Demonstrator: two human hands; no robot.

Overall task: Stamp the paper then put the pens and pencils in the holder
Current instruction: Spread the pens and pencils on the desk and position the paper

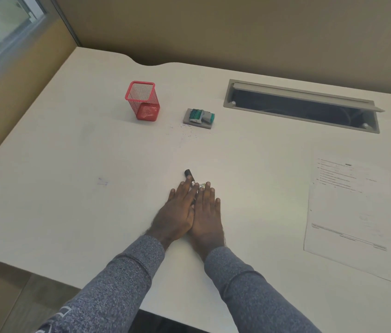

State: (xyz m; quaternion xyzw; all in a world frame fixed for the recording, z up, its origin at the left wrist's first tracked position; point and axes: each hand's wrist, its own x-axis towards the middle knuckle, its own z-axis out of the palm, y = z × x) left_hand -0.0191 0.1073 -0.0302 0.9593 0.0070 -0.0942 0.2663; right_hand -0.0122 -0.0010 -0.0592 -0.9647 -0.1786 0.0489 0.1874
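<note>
My left hand and my right hand lie flat, side by side and touching, on the white desk, fingers extended. They cover pens or pencils; only a black pen tip and a small shiny end stick out past the fingertips. An empty red mesh holder stands upright at the back left. A date stamp with a green end rests on its grey pad to the right of the holder. The printed paper lies at the right, apart from both hands.
A long open cable slot with a raised grey lid is cut into the desk at the back right. Small ink specks mark the desk by the stamp. A tan partition wall runs behind, a window at far left.
</note>
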